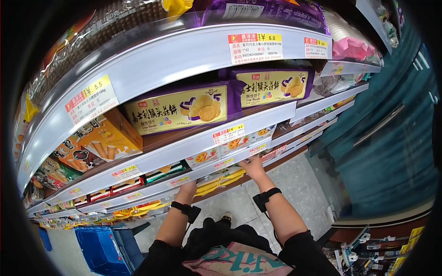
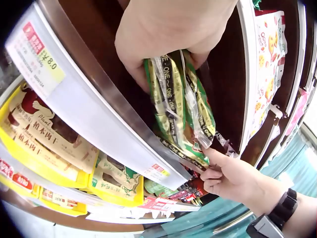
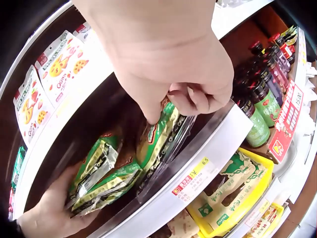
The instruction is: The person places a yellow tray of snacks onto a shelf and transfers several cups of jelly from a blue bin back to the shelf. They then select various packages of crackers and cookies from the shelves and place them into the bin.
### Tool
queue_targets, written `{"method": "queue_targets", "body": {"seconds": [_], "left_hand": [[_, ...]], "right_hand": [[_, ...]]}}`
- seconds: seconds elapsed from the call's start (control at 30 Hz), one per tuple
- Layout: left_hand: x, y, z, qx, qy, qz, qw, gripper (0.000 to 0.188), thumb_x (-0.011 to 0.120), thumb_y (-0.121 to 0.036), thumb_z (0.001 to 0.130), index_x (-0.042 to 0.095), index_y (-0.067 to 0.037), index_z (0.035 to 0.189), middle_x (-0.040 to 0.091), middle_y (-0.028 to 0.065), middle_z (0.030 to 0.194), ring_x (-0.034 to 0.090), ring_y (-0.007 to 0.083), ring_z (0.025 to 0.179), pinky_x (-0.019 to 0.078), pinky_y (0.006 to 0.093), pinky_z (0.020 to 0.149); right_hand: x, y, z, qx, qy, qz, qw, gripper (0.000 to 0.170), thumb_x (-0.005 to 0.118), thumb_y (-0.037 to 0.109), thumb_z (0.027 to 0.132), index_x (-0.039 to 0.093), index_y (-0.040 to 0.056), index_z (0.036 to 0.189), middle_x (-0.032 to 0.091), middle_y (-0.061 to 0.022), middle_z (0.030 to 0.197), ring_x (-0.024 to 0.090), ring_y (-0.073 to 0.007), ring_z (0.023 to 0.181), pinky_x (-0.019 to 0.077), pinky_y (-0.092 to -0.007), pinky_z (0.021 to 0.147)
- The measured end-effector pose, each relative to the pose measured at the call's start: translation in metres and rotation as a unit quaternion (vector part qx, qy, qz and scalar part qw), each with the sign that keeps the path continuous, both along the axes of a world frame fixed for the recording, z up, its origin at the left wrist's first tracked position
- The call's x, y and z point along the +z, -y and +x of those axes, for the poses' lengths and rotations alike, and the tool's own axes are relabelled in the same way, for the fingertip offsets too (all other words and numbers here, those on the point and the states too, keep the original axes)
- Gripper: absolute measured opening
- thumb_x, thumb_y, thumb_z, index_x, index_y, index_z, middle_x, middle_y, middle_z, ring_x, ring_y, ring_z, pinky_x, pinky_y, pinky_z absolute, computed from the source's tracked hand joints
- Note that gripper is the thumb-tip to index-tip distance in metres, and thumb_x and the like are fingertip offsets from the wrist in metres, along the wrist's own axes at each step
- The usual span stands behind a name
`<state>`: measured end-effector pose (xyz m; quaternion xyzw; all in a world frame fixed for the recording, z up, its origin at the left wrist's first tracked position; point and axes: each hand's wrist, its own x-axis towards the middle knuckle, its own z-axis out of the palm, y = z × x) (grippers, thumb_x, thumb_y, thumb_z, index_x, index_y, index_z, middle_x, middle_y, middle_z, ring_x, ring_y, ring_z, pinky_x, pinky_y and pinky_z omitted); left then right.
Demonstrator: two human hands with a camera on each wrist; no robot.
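In the right wrist view my left hand (image 3: 49,213) grips a couple of green-and-gold snack packets (image 3: 111,178) by their ends, inside a lower shelf. My right hand (image 3: 168,64) is above and to the right, thumb and curled fingers pinching the top of another green-and-gold packet (image 3: 157,136) near the shelf's front edge. From the left wrist view, my left hand (image 2: 173,29) has its fingers down both sides of the packets (image 2: 181,104), and my right hand (image 2: 228,176) is at their lower corner. In the head view both hands are partly hidden by the shelves.
A price-tagged shelf lip (image 3: 203,171) runs in front of the packets. Yellow trays (image 3: 233,198) of snacks sit below, with bottles (image 3: 260,106) to the right. Biscuit packs (image 1: 184,110) fill a higher shelf. A blue crate (image 1: 99,248) stands on the floor at left.
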<state>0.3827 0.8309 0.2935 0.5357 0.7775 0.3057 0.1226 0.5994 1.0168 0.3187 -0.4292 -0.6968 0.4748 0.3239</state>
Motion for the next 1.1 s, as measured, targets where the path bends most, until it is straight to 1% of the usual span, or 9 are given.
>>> {"method": "queue_targets", "body": {"seconds": [0.03, 0.13, 0.17, 0.2, 0.27, 0.3, 0.7, 0.8, 1.1], "left_hand": [[-0.003, 0.002, -0.006, -0.034, 0.018, -0.026, 0.999, 0.058, 0.054, 0.007, 0.074, 0.044, 0.0, 0.131, 0.038, 0.0261, 0.139, 0.033, 0.041, 0.131, 0.025, 0.041, 0.111], [-0.004, 0.011, -0.01, -0.034, -0.082, -0.055, 0.995, 0.06, 0.052, 0.009, 0.074, 0.041, 0.002, 0.132, 0.039, 0.027, 0.138, 0.033, 0.0418, 0.13, 0.026, 0.0416, 0.111], [-0.006, 0.008, -0.002, -0.001, 0.296, 0.115, 0.948, 0.054, 0.054, 0.002, 0.081, 0.04, 0.001, 0.133, 0.044, 0.0216, 0.136, 0.041, 0.0362, 0.126, 0.0295, 0.0392, 0.109], [0.005, 0.006, 0.005, 0.0, 0.297, 0.114, 0.948, 0.054, 0.054, 0.002, 0.081, 0.04, 0.001, 0.133, 0.044, 0.0216, 0.136, 0.041, 0.0362, 0.126, 0.0295, 0.0392, 0.109], [0.021, 0.007, 0.015, 0.085, 0.596, 0.144, 0.785, 0.049, 0.056, -0.013, 0.09, 0.04, 0.001, 0.134, 0.047, 0.0145, 0.134, 0.046, 0.0265, 0.122, 0.0323, 0.0351, 0.107], [0.026, 0.012, 0.02, 0.096, 0.612, 0.091, 0.779, 0.054, 0.057, -0.026, 0.093, 0.039, 0.002, 0.135, 0.047, 0.0098, 0.133, 0.046, 0.0187, 0.12, 0.033, 0.0314, 0.105], [0.063, 0.068, 0.085, -0.095, 0.632, -0.073, 0.766, 0.068, 0.059, -0.025, 0.092, 0.023, -0.001, 0.144, 0.045, 0.0108, 0.135, 0.044, 0.0166, 0.123, 0.0345, 0.0299, 0.103], [0.052, 0.081, 0.106, -0.143, 0.664, -0.065, 0.731, 0.068, 0.06, -0.026, 0.092, 0.023, -0.001, 0.143, 0.045, 0.0091, 0.134, 0.043, 0.0163, 0.123, 0.0346, 0.0301, 0.103], [0.059, 0.153, 0.135, -0.21, 0.62, -0.104, 0.749, 0.058, 0.062, -0.026, 0.091, 0.037, 0.0, 0.137, 0.051, 0.0077, 0.127, 0.049, 0.0145, 0.116, 0.0388, 0.0296, 0.1]], "right_hand": [[0.002, 0.004, -0.003, 0.008, -0.027, -0.017, 0.999, 0.03, 0.076, 0.021, 0.075, 0.068, -0.0039, 0.09, 0.068, -0.0126, 0.081, 0.063, -0.0215, 0.075, 0.0483, -0.0323, 0.071], [0.013, 0.018, 0.0, 0.024, -0.04, -0.083, 0.995, 0.027, 0.075, 0.022, 0.078, 0.068, -0.0028, 0.085, 0.065, -0.0071, 0.075, 0.058, -0.0147, 0.07, 0.0464, -0.0291, 0.066], [0.017, 0.022, 0.002, 0.031, -0.027, -0.129, 0.991, 0.026, 0.074, 0.023, 0.08, 0.068, -0.002, 0.082, 0.063, -0.004, 0.072, 0.055, -0.0114, 0.068, 0.045, -0.0272, 0.064], [0.022, 0.028, 0.005, 0.032, -0.025, -0.129, 0.991, 0.026, 0.074, 0.023, 0.08, 0.068, -0.002, 0.082, 0.063, -0.004, 0.072, 0.055, -0.0114, 0.068, 0.045, -0.0272, 0.064], [0.024, 0.041, 0.015, 0.059, -0.035, -0.132, 0.989, 0.028, 0.073, 0.026, 0.082, 0.067, -0.001, 0.078, 0.057, -0.0004, 0.068, 0.049, -0.0085, 0.066, 0.042, -0.0246, 0.062], [0.022, 0.045, 0.021, 0.079, -0.023, -0.154, 0.985, 0.029, 0.073, 0.026, 0.082, 0.066, -0.0013, 0.077, 0.055, -0.0005, 0.068, 0.048, -0.0083, 0.066, 0.0415, -0.0243, 0.063], [0.011, 0.143, 0.123, 0.116, -0.026, -0.243, 0.963, 0.014, 0.069, 0.015, 0.086, 0.066, 0.0011, 0.086, 0.054, -0.0037, 0.094, 0.055, -0.0117, 0.086, 0.0475, -0.0262, 0.079], [0.002, 0.174, 0.141, 0.124, -0.032, -0.25, 0.96, 0.012, 0.068, 0.012, 0.086, 0.065, 0.0, 0.088, 0.054, -0.004, 0.099, 0.056, -0.0115, 0.088, 0.0492, -0.026, 0.079], [0.013, 0.288, 0.185, 0.137, 0.022, -0.241, 0.961, 0.02, 0.068, 0.014, 0.086, 0.066, 0.0011, 0.101, 0.058, -0.005, 0.094, 0.058, -0.013, 0.085, 0.0496, -0.0272, 0.076]]}}
